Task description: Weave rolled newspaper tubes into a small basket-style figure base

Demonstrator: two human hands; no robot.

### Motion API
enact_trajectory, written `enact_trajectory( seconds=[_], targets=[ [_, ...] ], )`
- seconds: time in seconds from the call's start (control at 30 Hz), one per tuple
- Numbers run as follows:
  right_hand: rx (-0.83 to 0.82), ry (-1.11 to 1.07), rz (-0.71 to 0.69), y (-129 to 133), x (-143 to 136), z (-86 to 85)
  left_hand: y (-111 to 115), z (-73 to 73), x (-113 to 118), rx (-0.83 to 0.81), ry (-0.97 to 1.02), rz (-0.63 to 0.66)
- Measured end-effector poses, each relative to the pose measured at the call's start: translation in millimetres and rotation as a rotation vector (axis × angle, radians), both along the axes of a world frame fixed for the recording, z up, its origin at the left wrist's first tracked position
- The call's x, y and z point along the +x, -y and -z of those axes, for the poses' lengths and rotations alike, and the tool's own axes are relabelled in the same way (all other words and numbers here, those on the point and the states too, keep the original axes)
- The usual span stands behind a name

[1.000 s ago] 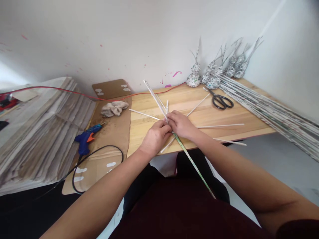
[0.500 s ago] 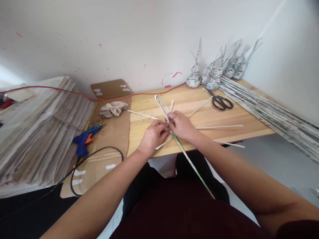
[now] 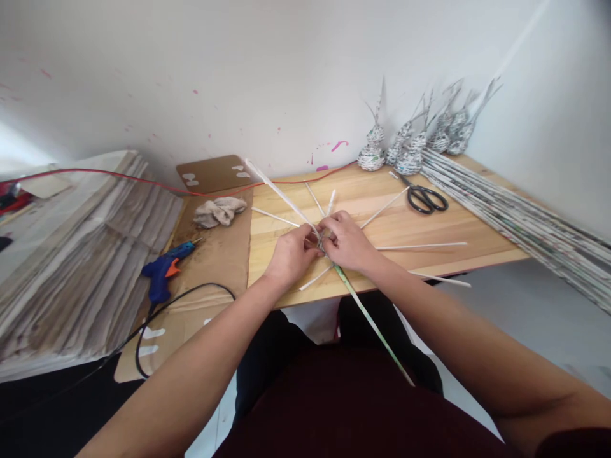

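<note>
**Held the star of pale sticks [image 3: 420,245] straight ahead, near the front edge of the worktop [image 3: 267,254]**

Faced a pale wall [image 3: 224,76] across the worktop, torso [image 3: 353,407] close to the front edge. Had the star laid out near that edge, with sticks fanning left, right and toward the wall.

Angled both forearms inward. Had the right hand [image 3: 351,245] on the right of the crossing [image 3: 321,242] and the left hand [image 3: 291,254] on its left, about equally close. Curled both, thumbs and fingers bent and pinching at the crossing, tips nearly meeting; could not tell which strand lay under which fingertip.

Saw the green-marked stick [image 3: 372,318] running from the crossing back toward the torso, slanted rightward, emerging just beside the right hand and jutting past the edge. Saw a pale strip [image 3: 281,194] pointing roughly the opposite way, away and to the left, leaving between the two sets of fingertips; looked tilted up off the wood, though hard to judge from one view.

Found the crossing itself mostly covered by fingers, directly between the two hands.
</note>
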State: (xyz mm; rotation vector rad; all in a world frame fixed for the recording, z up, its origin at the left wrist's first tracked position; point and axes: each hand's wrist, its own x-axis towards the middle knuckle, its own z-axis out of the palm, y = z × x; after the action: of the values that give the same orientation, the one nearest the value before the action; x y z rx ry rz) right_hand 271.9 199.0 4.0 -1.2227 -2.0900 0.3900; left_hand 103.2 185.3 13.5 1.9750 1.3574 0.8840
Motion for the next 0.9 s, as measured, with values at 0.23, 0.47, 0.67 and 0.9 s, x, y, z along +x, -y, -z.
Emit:
enact_trajectory(
  seconds=[0.23,0.47,0.67,0.9],
  targets=[
    [0.001,0.031,-0.015,-0.7,-0.8,-1.9,2.7,1.1,-1.3,0.077,-0.015,0.041],
    [-0.002,0.024,0.001,-0.6,-0.4,-3.0,4.6,1.8,-3.8,0.092,-0.038,0.073],
    [0.003,-0.004,-0.033,-0.4,0.2,-2.3,6.8,4.7,-3.3,0.128,-0.033,0.067],
    [0.008,0.007,-0.04,-1.2,0.7,-2.2,7.5,0.4,-0.9,0.116,-0.058,0.03]
  ],
)
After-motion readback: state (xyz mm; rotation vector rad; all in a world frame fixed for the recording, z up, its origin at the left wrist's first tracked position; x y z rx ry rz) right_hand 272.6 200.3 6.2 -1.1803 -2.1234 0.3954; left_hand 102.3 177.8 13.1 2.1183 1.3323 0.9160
